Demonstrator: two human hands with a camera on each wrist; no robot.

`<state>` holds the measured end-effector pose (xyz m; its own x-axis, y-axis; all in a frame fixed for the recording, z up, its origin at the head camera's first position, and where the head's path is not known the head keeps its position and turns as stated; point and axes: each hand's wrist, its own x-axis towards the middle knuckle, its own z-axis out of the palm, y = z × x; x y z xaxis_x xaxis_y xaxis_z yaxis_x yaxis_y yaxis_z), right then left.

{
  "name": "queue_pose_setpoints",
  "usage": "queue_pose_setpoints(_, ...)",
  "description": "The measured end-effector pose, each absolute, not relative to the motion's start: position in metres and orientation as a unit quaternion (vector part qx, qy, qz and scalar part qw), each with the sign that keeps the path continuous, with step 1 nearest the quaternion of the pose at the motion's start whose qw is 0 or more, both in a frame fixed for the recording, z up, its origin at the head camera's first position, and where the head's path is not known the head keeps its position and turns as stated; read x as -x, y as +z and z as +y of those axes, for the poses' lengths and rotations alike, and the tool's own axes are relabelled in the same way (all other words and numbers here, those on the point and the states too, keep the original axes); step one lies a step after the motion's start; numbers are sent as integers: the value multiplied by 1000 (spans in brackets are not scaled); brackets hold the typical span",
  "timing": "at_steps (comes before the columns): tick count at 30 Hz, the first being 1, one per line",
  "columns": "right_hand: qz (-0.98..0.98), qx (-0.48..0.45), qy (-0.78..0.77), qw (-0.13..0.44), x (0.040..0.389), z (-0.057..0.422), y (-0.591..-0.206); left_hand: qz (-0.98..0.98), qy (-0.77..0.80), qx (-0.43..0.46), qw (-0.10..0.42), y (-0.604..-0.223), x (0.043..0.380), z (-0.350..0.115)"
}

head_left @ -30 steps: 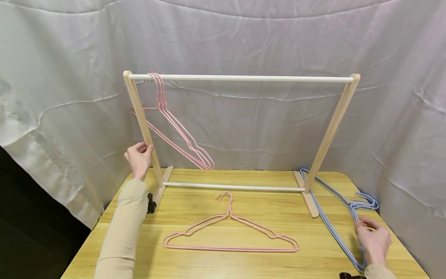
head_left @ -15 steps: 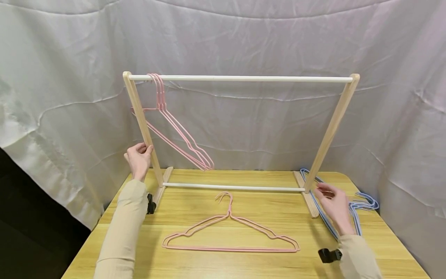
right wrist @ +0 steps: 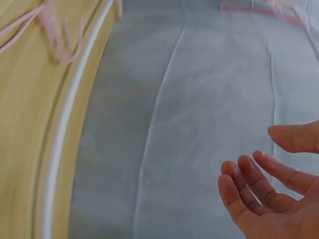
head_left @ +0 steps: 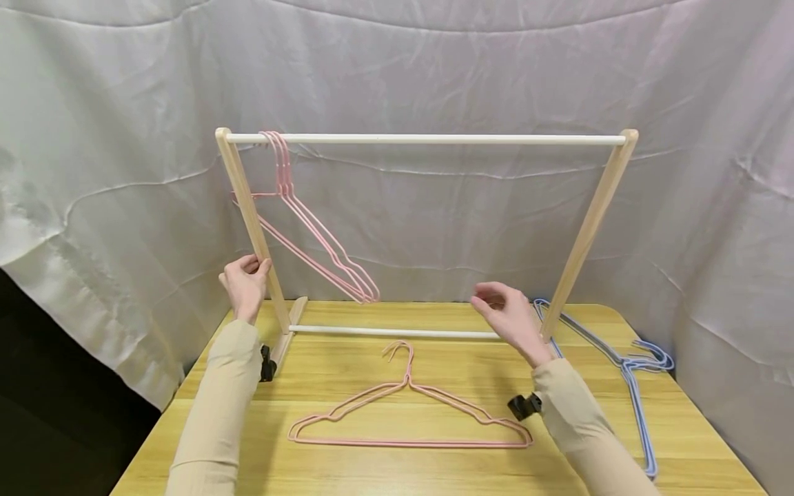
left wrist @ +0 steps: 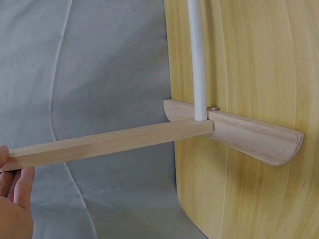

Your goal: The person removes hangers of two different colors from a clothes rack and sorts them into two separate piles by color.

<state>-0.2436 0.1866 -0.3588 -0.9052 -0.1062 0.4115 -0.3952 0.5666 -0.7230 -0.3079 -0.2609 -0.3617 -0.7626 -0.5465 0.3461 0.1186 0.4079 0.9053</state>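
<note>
My left hand (head_left: 245,284) pinches the left wooden post (head_left: 251,213) of a clothes rack; in the left wrist view its thumb and fingers meet around that post (left wrist: 109,143). My right hand (head_left: 510,315) hovers above the rack's lower white bar (head_left: 384,332), holding nothing, and the right wrist view shows its fingers loosely bent with the thumb apart. Several pink hangers (head_left: 329,241) hang at the left end of the upper white bar (head_left: 459,140). More pink hangers (head_left: 409,443) lie stacked on the table in front of the rack, hooks pointing toward it.
Blue hangers (head_left: 637,406) lie in a stack at the table's right side, partly behind the right post (head_left: 586,238). A grey curtain (head_left: 434,227) hangs behind the wooden table (head_left: 366,482). The left foot (left wrist: 259,138) of the rack rests on the tabletop.
My right hand has left the blue hangers at the right and moved left and forward to the rack's right half. The left hand stays on the post.
</note>
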Motion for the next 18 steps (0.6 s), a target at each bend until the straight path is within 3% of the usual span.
queue_pose_setpoints(18,-819,-254,511,52,272,63,-299,-774,-533,-138,312,-360,305,-260)
